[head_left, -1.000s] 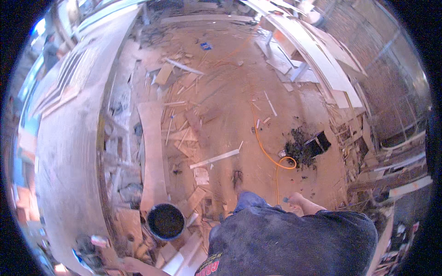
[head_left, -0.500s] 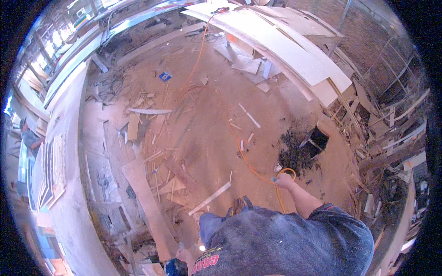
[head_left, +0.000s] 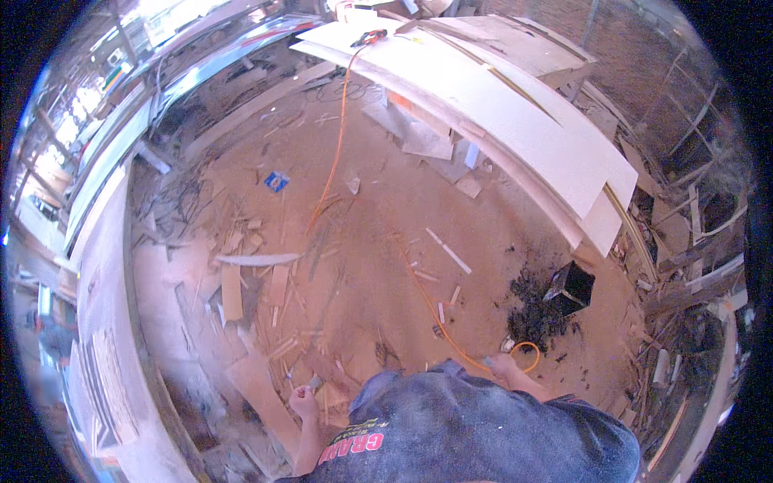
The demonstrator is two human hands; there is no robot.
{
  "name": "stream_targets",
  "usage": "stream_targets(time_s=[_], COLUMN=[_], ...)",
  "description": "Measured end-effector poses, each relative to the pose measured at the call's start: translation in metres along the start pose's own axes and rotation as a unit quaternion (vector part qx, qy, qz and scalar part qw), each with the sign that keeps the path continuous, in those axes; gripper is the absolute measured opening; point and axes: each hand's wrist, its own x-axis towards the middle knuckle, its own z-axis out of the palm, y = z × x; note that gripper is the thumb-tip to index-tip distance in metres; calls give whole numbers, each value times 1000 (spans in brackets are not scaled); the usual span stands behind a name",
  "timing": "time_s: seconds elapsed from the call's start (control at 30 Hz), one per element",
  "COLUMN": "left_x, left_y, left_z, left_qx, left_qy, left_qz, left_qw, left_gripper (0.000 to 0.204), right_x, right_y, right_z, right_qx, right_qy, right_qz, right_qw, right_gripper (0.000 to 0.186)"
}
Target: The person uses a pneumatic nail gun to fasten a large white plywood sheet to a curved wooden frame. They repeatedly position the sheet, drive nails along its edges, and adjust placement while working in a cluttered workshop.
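Orange cord [head_left: 460, 352] crosses the floor [head_left: 499, 229] to my right hand [head_left: 505, 369], its loop [head_left: 537, 356] just right of it; I can't make out that hand's grip, nor my left hand's [head_left: 304, 401], well apart from the cord.

Dusty dark T-shirt [head_left: 483, 427] over blue trousers [head_left: 377, 386]
Its faded navy-charcoal surface carries pale smudges, with bold pinkish-red lettering [head_left: 360, 443] and smaller yellow print [head_left: 359, 427] toward the left; the right sleeve [head_left: 592, 409] is short.

Bright glare at upper left; boards [head_left: 499, 113] nearly white, floor [head_left: 370, 274] dimmer and warm-toned; fisheye bends straight edges, corners black, fine detail soft and grainy
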Motion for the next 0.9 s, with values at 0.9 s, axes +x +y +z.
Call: stream_targets(time_s=[0.9], left_x=[525], left_y=[444], left_z=[264], left_qx=[-274], left_qy=[-55], left_qz=[-28], left_qw=[960], left_gripper=[9], right_x=[790], right_y=[-401], right_z=[-640], right_qx=[326], right_qy=[412], right_qz=[-12], right_qw=[850], right_gripper=[25])
